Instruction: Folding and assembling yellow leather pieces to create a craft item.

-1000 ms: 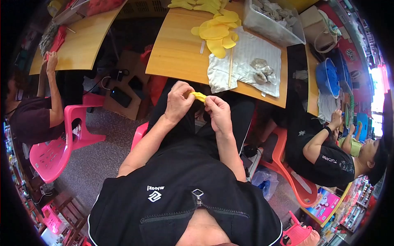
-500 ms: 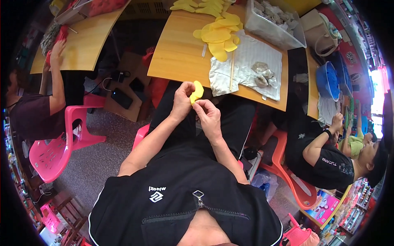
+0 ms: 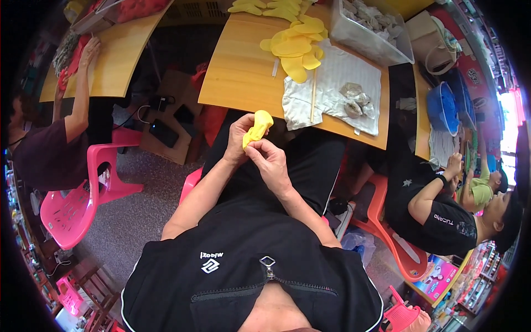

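Between my hands, above my lap and just off the table's near edge, is a small yellow fabric piece point(image 3: 258, 128), rounded at its upper end. My left hand point(image 3: 237, 139) is closed around its left side, and some of its fingers are hidden behind the cloth. The thumb and fingers of my right hand point(image 3: 269, 164) pinch its lower end. On the wooden table point(image 3: 232, 72) ahead lies a pile of flat yellow cut-outs point(image 3: 293, 47). Beside them a white cloth point(image 3: 345, 72) carries a thin wooden stick point(image 3: 313, 97) and a greyish-brown clump point(image 3: 355, 99).
A clear plastic bin point(image 3: 370, 41) of greyish scraps stands at the table's far right. More yellow pieces point(image 3: 279, 8) lie at the far edge. Co-workers sit left and right, near a pink chair point(image 3: 72, 216) and an orange chair point(image 3: 381, 221). Blue basins point(image 3: 442, 108) stand right.
The yellow piece has turned and shows a wider, fuller shape. My right hand has shifted slightly left and down, still pinching it. The left co-worker's hand has moved over the red cloth.
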Tool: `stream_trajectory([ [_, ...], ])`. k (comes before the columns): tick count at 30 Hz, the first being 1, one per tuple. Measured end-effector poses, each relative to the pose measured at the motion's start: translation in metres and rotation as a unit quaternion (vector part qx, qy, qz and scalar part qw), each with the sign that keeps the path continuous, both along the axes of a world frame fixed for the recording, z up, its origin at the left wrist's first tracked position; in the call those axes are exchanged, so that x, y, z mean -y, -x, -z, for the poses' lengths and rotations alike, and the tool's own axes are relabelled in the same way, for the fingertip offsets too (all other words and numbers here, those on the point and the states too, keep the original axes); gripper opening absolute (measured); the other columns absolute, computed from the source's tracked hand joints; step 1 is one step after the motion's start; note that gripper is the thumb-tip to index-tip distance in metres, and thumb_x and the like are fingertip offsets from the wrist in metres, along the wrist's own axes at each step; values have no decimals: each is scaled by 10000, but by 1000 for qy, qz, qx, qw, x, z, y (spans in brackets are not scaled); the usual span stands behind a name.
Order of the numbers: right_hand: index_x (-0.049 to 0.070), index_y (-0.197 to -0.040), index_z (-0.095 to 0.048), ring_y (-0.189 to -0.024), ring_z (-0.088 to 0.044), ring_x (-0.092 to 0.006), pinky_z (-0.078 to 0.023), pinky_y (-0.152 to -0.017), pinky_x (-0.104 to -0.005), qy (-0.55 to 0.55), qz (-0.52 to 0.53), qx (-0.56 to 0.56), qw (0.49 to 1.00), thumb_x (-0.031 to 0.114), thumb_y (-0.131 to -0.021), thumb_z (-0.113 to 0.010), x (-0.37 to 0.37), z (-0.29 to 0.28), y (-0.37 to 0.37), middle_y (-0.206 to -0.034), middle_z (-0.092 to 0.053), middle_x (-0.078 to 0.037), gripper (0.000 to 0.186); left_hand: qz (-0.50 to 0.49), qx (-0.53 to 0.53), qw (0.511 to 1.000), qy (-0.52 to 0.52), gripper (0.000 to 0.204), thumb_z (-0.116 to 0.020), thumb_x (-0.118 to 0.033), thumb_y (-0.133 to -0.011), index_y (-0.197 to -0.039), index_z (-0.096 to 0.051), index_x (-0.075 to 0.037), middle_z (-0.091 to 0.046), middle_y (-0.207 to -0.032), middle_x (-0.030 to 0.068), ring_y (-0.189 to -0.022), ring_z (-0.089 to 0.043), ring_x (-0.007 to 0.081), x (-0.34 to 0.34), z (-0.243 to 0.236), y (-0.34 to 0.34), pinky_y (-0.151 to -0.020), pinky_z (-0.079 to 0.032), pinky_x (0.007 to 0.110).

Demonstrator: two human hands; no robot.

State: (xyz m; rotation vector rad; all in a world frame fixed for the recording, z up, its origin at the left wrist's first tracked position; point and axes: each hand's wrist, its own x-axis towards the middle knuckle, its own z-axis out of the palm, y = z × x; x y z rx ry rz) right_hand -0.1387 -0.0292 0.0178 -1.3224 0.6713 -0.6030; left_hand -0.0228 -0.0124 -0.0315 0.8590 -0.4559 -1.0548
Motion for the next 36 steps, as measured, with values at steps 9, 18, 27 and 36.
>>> stream_trajectory([
  [9,-36,-885,-633,-707,-524,-42,-435,-637,-192,61,-10,-34,998,77,-875,-643,1,-5,-1,-786,-596,2,114,-4,173,985,-10,204,-670,-51,-774,-972,-665,2,-593,-866,20,-739,-554,75,-3,-3,-8,-633,-432,193],
  [18,-32,-893,-642,-743,-557,-80,-443,-659,-205,131,18,-9,991,28,-862,-637,7,-12,-1,-826,-606,-39,67,-29,-91,995,4,278,-641,-112,-840,-1099,-608,-18,-621,-889,15,-703,-596,107,-2,0,-2,-637,-499,211],
  [27,20,-965,-653,-714,-588,-175,-491,-661,-267,319,140,-66,935,-41,-766,-682,23,-12,0,-881,-615,-88,210,-15,-93,994,53,217,-616,-115,-868,-1038,-632,19,-647,-950,61,-823,-616,112,-1,2,7,-748,-498,225],
  [36,-14,-917,-641,-745,-614,-137,-477,-665,-247,189,157,-72,967,44,-859,-624,42,0,11,-847,-633,-75,84,-45,-150,987,-31,166,-602,-27,-883,-1046,-606,5,-642,-997,78,-886,-627,132,0,-12,30,-812,-532,266],
])
